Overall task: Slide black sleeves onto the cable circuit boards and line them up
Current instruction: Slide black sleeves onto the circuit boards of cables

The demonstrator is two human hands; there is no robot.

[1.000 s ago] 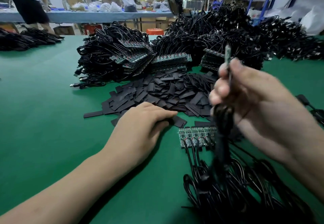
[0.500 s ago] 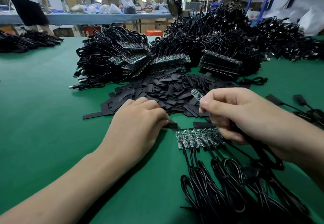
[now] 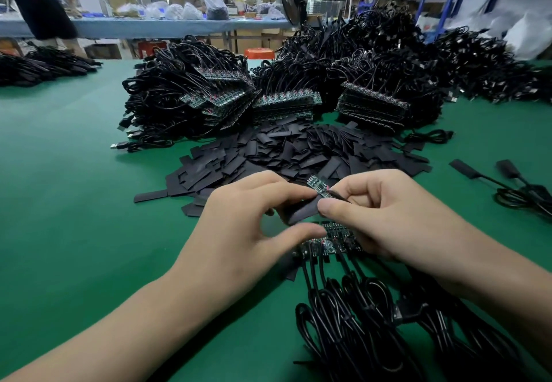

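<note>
Black sleeve (image 3: pixel 301 212) is finally up off the table. The left hand (image 3: pixel 239 232), which was pressed down at the near edge of the sleeve pile (image 3: pixel 298 151) half a second ago, now pinches it between thumb and fingers just in front of that pile. Right beside it, the right hand (image 3: pixel 388 217) has come in, pinching the circuit board (image 3: pixel 318 186) by its cable end just above the sleeve, so I'd guess threading comes next.

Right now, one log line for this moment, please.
left hand: holds black sleeve | right hand: pinches circuit board | sleeve: not yet on
</note>
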